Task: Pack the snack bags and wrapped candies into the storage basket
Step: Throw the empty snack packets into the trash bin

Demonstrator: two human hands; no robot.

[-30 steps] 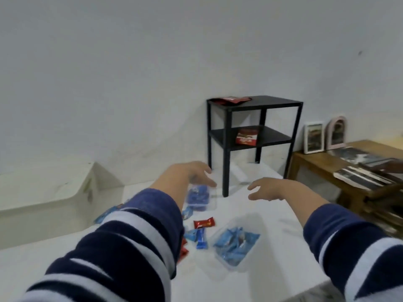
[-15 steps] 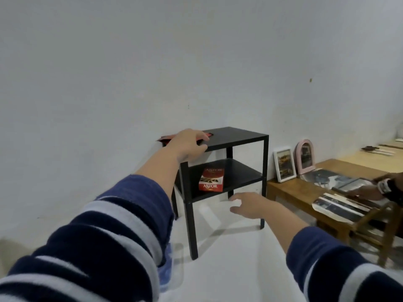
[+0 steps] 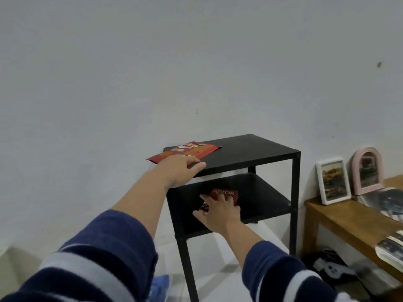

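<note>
Black metal makes up the two-shelf side table [image 3: 257, 153] at the centre of the frame, and both of the task's snacks visible here sit on it. On its top, toward the upper left corner, lies a flat red foil snack bag [image 3: 185, 152], one end overhanging the edge. The left hand [image 3: 181, 171] rests on the bag's near end with fingers curled over it; whether the thumb is under the bag cannot be told. On the lower shelf, just below centre, stands a dark red packet lettered ASTOR [image 3: 225, 194]. The right hand [image 3: 218, 211] reaches it with fingers spread against its front and not yet closed round it. No storage basket shows anywhere in the frame.

Judging from this, both hands are taking one item each. The slick foil could slide off the overhanging side if the hand drags rather than lifts. The packet could tip backward on the shelf, since the fingers push its face before any thumb opposes them.
</note>
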